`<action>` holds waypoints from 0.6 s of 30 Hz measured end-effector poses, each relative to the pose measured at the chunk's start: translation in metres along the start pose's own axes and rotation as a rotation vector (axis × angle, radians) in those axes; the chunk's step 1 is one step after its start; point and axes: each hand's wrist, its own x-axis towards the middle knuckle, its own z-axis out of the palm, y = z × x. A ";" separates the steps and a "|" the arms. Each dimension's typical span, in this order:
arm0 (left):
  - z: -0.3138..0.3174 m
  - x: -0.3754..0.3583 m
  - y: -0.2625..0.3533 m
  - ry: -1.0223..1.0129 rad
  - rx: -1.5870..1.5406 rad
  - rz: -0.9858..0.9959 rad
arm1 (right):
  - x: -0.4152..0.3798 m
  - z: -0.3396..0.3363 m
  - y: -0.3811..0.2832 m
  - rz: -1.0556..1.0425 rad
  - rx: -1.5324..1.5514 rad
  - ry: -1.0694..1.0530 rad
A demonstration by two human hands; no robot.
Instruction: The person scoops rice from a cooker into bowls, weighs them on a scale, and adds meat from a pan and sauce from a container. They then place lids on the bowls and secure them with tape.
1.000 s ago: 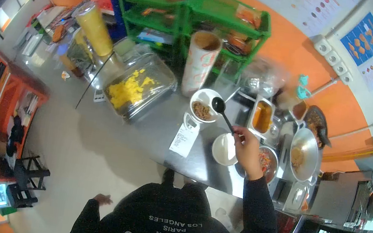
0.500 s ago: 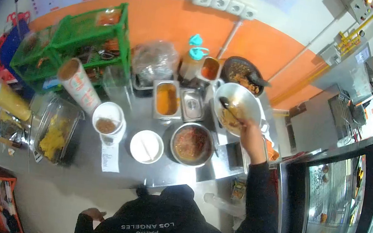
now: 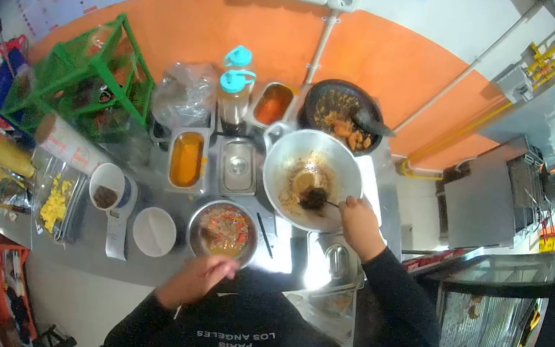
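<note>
My right hand (image 3: 360, 227) is closed round the handle of a black ladle (image 3: 315, 198). The ladle's bowl rests inside a large pale metal pot (image 3: 280, 152) with brown residue and some sauce at the bottom. Over the near edge of a steel bowl (image 3: 193, 225) is my left hand (image 3: 200, 280), slightly blurred, fingers stretched to the right and nothing visible in them. Red and orange chopped pieces in liquid fill that bowl. Between bowl and pot lies a thin dark stick-like utensil (image 3: 265, 235).
Behind stand a tray of orange sauce (image 3: 187, 160), a lidded steel container (image 3: 238, 165), turquoise-capped bottles (image 3: 235, 88) and a black stone mortar (image 3: 317, 100) with its pestle. To the left are a white tub (image 3: 154, 232), a cup on a scale (image 3: 116, 235) and a green rack (image 3: 102, 72).
My left hand has risen from beside my body to the steel bowl. The pot has come nearer and tilted towards me, with my right hand still on the ladle. The view has shifted.
</note>
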 end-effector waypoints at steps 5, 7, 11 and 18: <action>0.036 0.106 0.020 0.462 0.120 0.066 | 0.003 0.018 0.020 0.050 -0.038 0.131; 0.036 0.150 0.000 0.571 0.230 0.097 | 0.008 0.031 0.023 0.116 -0.027 0.142; 0.028 0.186 -0.010 0.569 0.334 0.023 | -0.004 0.024 0.009 0.147 -0.023 0.131; 0.022 0.210 -0.040 0.520 0.305 -0.002 | -0.016 0.031 -0.002 0.140 -0.107 0.103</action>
